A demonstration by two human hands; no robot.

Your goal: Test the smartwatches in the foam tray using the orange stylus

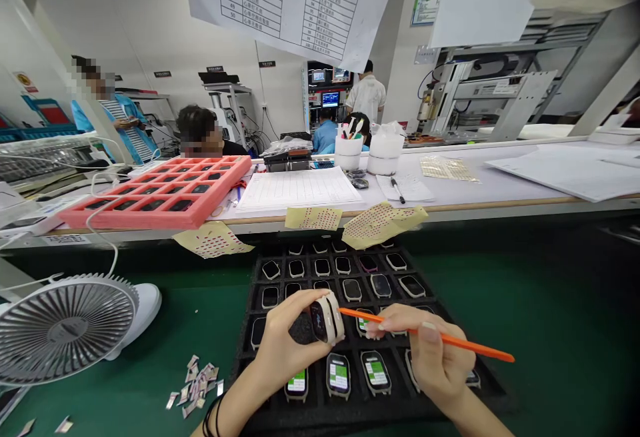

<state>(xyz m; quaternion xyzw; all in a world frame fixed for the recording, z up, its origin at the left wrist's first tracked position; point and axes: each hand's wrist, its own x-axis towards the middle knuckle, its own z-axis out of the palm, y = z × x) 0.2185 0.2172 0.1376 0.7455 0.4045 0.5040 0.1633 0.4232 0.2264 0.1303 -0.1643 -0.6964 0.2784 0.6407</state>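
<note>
Smartwatch pinched in my left hand, orange stick pinched in my right hand.

Both hands are closed in pinches over the black foam tray, the stick's tip at the watch's edge, touching or just beside it. A slip of the tip could scratch the watch; a loose left-hand pinch could drop it onto the green-screened watches below.

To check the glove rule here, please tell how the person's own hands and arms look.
The left hand and right hand are bare, without gloves, and the forearms show no sleeves. Thin dark bands circle the left wrist; the right wrist shows none.
</note>
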